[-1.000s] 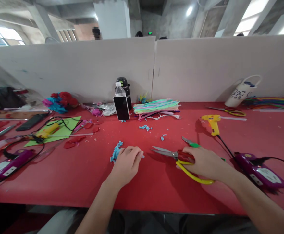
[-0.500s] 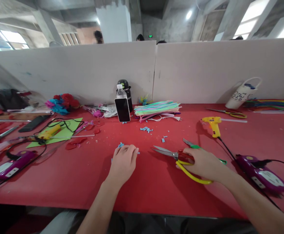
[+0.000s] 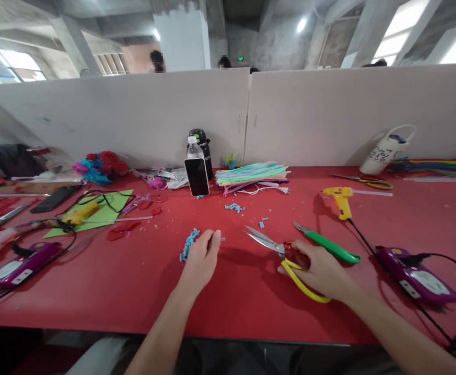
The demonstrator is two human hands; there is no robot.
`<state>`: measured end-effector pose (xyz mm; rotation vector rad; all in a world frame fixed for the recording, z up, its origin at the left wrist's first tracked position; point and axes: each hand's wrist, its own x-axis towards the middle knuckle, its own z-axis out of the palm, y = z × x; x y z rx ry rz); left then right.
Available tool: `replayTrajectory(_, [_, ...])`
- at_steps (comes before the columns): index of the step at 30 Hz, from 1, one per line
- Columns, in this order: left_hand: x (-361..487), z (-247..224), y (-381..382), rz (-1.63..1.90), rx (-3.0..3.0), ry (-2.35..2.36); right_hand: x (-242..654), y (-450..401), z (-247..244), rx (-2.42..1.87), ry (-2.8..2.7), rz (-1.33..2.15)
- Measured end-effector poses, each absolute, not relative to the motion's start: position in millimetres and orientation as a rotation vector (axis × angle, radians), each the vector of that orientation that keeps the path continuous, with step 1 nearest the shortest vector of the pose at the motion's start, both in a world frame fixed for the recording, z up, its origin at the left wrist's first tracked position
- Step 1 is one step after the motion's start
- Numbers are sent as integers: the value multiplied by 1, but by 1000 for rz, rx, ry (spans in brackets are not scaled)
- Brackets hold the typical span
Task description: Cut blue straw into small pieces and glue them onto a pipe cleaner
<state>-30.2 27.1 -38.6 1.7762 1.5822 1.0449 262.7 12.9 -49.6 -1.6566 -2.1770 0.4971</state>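
My left hand [image 3: 201,256] is closed in a pinch over the red table, fingertips turned away from me. A thin blue pipe cleaner piece [image 3: 223,239] pokes out past its thumb; the rest is hidden. Beside that hand lies a pile of short blue cut pieces [image 3: 188,245]. In my right hand [image 3: 319,268] are scissors [image 3: 265,240] with red and yellow handles, fingers through the loops. Their blades are slightly apart and point left toward my left hand. Just beyond the right hand rests a green utility knife [image 3: 331,246].
More blue bits [image 3: 234,208] are scattered ahead, before a pastel pipe cleaner bundle [image 3: 251,176]. A phone [image 3: 197,177] leans on a bottle. A yellow glue gun [image 3: 342,202] and purple power box [image 3: 417,278] lie right, with cords. Craft clutter and green paper [image 3: 112,205] fill the left.
My left hand has lifted slightly and shows more of the blue pile. My right hand has shifted a little left and toward me with the scissors, uncovering the green knife.
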Motion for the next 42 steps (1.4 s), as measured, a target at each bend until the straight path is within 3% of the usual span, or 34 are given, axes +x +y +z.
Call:
replayTrajectory(9, [-20,-44,21,1195,1575,1443,255,14,-60,-1439,-2164,547])
replayTrajectory(42, [-15,-38,14,1121,1647,1388,251,10,-63,-1538,-2277,221])
